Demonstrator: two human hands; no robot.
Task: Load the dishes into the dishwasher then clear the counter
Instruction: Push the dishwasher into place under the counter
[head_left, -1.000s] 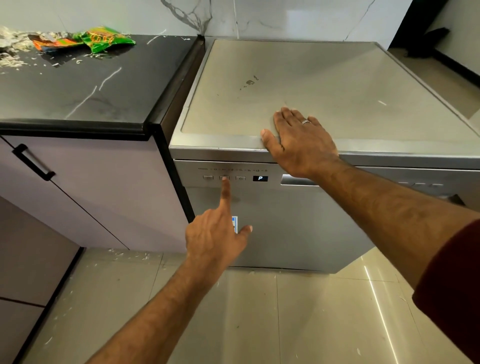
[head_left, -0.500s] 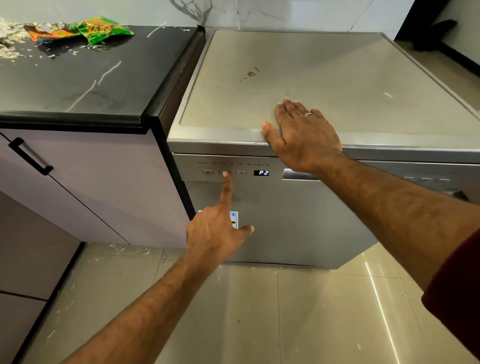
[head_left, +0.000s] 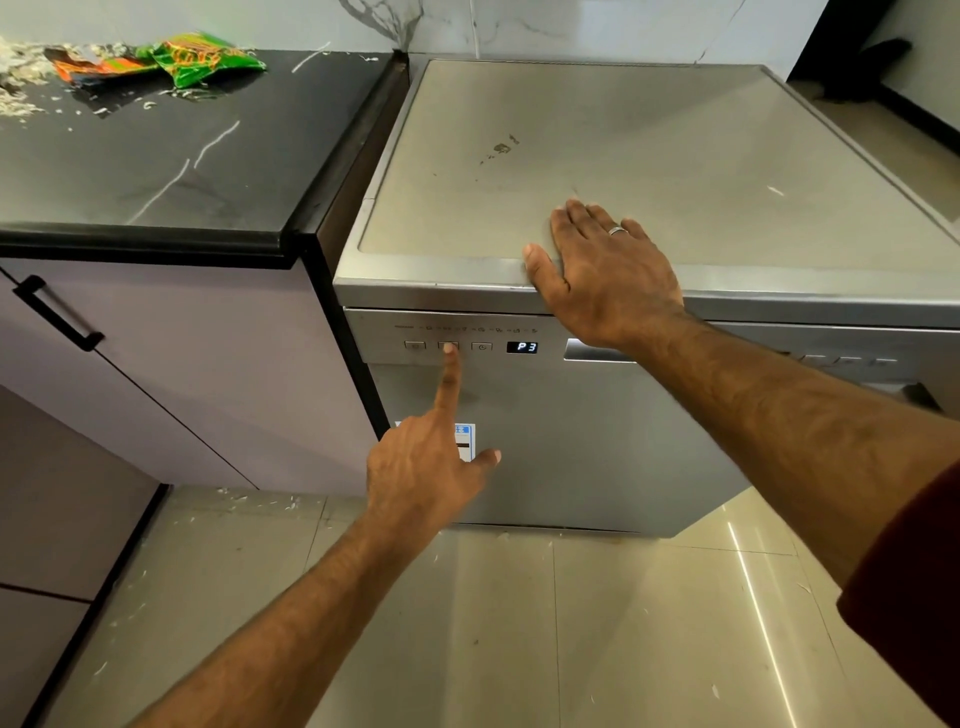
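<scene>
A: What lies left of the closed silver stainless-steel dishwasher (head_left: 571, 441)?

B: A black marble-veined counter (head_left: 171, 156), touching the dishwasher's left side. At its far left corner sit crumpled green and orange snack wrappers (head_left: 171, 60) among pale scattered shreds (head_left: 15, 78). Below it, a lilac cabinet door with a black bar handle (head_left: 57, 314).

A: And the left hand (head_left: 426, 467)?

B: In front of the dishwasher door, index finger straight, its tip pressing the middle of three small buttons (head_left: 448, 345) on the control strip; the other fingers are curled in, gripping nothing. Just right of the buttons, the small black display (head_left: 522, 347) reads P3.

A: The right hand (head_left: 608, 270)?

B: Flat and relaxed on the dishwasher's top front edge, fingers straight, a silver ring (head_left: 616, 230) on one, above the recessed door handle (head_left: 592, 352). Holding nothing.

A: Underfoot?

B: Glossy beige floor tiles (head_left: 571, 649) before the dishwasher, flecked with shreds.
</scene>
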